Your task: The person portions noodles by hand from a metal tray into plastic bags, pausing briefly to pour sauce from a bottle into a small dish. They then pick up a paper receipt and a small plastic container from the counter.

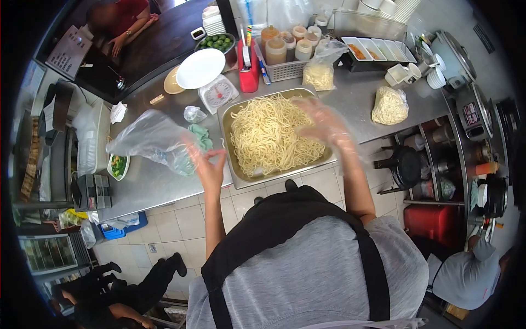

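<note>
A metal tray (226, 131) heaped with pale cooked noodles (274, 134) lies in front of me on the steel counter. To its left, my left hand (209, 169) pinches a clear plastic bag (150, 137), which spreads out to the left, partly in the air. My right hand (327, 125), in a loose clear plastic glove, hovers at the tray's right side over the noodles. Its fingers are apart and blurred by motion, with nothing seen in them. A green cloth (200, 136) lies beside the bag.
Behind the tray stand a kitchen scale (218, 94) under a white plate (201, 69), a red holder (248, 68) and a basket of sauce bottles (290, 71). Bagged noodles (390, 106) lie to the right. Other people (463, 274) are nearby.
</note>
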Available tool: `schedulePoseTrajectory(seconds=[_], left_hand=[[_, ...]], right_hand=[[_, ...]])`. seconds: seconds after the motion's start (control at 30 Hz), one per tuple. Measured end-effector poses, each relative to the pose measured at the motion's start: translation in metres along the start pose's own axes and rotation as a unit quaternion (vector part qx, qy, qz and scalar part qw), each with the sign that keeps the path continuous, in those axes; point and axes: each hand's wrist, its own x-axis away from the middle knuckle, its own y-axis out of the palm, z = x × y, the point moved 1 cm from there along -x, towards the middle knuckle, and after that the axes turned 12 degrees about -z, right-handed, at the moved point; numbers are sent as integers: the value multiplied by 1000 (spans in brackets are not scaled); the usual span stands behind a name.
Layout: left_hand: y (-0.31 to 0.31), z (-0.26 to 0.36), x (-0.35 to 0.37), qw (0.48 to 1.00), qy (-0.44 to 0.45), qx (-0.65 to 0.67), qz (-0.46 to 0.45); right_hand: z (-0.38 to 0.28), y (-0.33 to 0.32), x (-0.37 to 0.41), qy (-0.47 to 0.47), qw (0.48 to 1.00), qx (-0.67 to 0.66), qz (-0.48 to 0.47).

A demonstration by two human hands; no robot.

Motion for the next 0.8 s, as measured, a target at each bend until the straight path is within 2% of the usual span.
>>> schedulePoseTrajectory(seconds=[0.03,0.1,0.13,0.2,0.27,0.3,0.37,0.4,0.47,0.53,0.6,0.73,0.77,0.8], left_hand=[[3,4,7,998,-7,-39,-51],[10,16,9,976,-79,-82,-183],[12,23,10,949,-145,-86,-265],[15,23,13,945,-133,-78,-290],[18,15,16,983,26,-53,-172],[19,18,16,992,23,4,-128],[26,26,7,993,16,116,-34],[30,20,5,995,21,91,-20],[39,3,2,999,32,40,8],[50,3,2,999,15,18,28],[56,-5,3,999,0,4,36],[56,-4,5,1000,-19,-9,16],[56,-5,5,1000,-21,-14,10],[57,-5,5,1000,-22,-19,5]], right_hand=[[-8,22,-4,7,1000,5,30],[-14,56,-19,-4,999,24,35],[-14,71,-26,-20,999,39,8],[0,94,-38,-55,998,25,-14],[22,101,-58,-94,995,-30,-3],[13,75,-43,-207,946,-247,28],[7,42,-54,-278,935,-214,59],[1,24,-60,-313,926,-197,75],[-34,-22,-55,-312,912,-250,95],[-58,-68,-45,-370,888,-258,87],[-84,-102,-24,-377,872,-295,98],[-92,-109,-18,-342,863,-363,82],[-76,-97,-41,-441,850,-268,107],[-66,-75,-49,-438,870,-211,85]])
